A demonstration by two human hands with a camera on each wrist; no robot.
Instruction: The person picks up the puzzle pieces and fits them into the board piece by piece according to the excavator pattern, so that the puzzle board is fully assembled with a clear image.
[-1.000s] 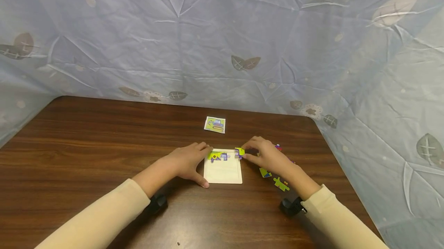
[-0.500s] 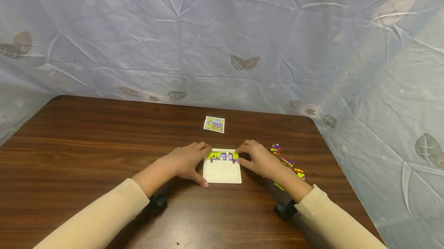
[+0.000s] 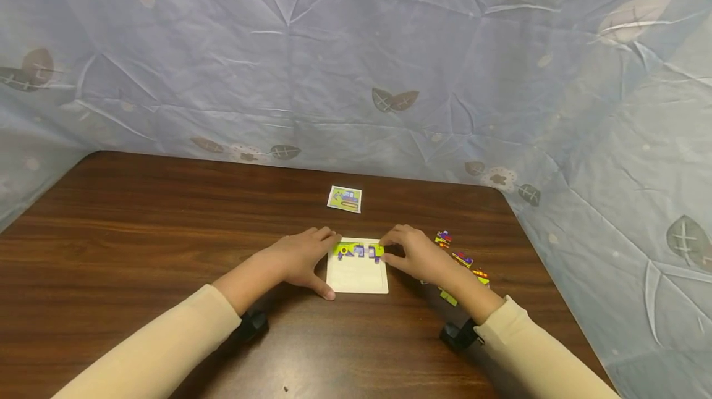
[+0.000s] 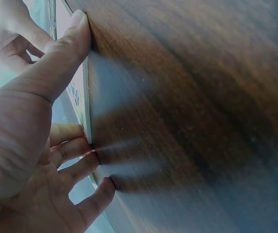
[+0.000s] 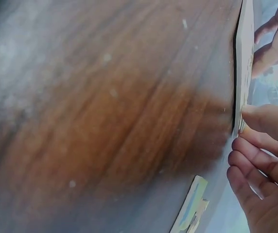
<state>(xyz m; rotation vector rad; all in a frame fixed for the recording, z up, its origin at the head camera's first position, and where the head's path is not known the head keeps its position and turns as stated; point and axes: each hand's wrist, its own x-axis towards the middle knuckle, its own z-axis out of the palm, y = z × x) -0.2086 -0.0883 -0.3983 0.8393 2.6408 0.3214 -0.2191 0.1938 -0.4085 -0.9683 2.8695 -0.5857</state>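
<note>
A pale square puzzle tray (image 3: 357,278) lies on the table, with a row of green and purple puzzle pieces (image 3: 358,251) along its far edge. My left hand (image 3: 297,260) rests at the tray's left side, thumb at the near corner and fingers spread toward the far one. In the left wrist view, its thumb (image 4: 73,46) touches the tray edge. At the far right corner my right hand (image 3: 417,254) pinches a puzzle piece (image 3: 376,252) between thumb and index finger. Its other fingers (image 5: 248,162) are bent in the right wrist view.
A small picture card (image 3: 344,199) of a digger lies beyond the tray. Several loose puzzle pieces (image 3: 463,259) lie to the right, partly hidden by my right forearm. A patterned cloth (image 3: 334,65) hangs behind the brown table (image 3: 167,226).
My right hand has moved left, bringing the puzzle piece from the tray's right edge into the far right corner, beside the other pieces. My left hand has stayed in place.
</note>
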